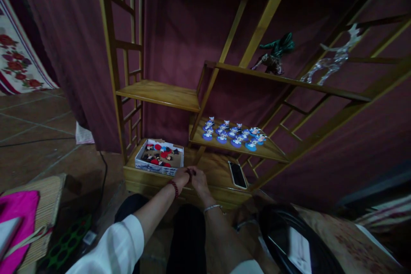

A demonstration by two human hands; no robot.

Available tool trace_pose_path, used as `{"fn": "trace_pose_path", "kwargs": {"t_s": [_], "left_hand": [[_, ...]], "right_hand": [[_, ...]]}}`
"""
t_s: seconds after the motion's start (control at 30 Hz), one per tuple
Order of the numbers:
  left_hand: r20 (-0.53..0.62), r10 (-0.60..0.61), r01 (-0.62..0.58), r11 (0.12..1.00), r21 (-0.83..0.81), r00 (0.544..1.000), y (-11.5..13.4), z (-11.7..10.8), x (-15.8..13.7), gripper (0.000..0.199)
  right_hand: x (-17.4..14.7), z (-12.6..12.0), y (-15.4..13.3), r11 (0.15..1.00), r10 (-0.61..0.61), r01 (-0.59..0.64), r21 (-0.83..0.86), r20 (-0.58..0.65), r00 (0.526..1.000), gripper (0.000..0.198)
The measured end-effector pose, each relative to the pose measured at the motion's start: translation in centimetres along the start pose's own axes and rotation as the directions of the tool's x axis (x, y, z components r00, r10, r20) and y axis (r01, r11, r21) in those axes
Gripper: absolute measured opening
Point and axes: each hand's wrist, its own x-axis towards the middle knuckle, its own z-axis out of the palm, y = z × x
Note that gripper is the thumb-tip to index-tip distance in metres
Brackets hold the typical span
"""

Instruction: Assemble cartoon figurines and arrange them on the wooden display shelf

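Note:
My left hand [181, 176] and my right hand [199, 180] meet above the front of the low wooden shelf, fingers closed and pressed together. Something small and dark may be between the fingertips; I cannot make it out. Just left of my hands, an open white cardboard box [159, 171] sits on the bottom board, with several small red and black figurines [164, 154] lying inside. Up and to the right, several blue and white figurines [222, 137] stand in rows on a raised shelf.
A phone [238, 175] lies on the bottom board at right. Higher up stand a dark green figure [276, 53] and a clear deer figurine [335, 61]. Wooden posts rise around the shelves. A black seat-like object [289, 239] is at lower right, a woven mat [53, 197] at lower left.

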Motion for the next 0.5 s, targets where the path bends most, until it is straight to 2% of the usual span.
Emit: {"fn": "trace_pose_path", "kwargs": {"t_s": [0.2,0.33,0.5], "left_hand": [[-0.065,0.074,-0.065,0.989,0.13,0.995,-0.5,-2.8,1.6,0.026],[-0.093,0.105,-0.085,0.975,0.204,0.99,-0.4,-4.2,2.6,0.031],[-0.088,0.178,-0.129,0.909,0.396,0.98,-0.2,-5.7,3.7,0.032]], "right_hand": [[1.3,2.7,-1.3,0.999,-0.04,0.04,0.011,0.016,0.999,0.028],[2.0,4.0,-2.3,1.0,-0.019,0.019,0.011,0.024,1.0,0.028],[3.2,5.4,-2.7,1.0,-0.02,0.02,0.007,0.01,1.0,0.03]]}}
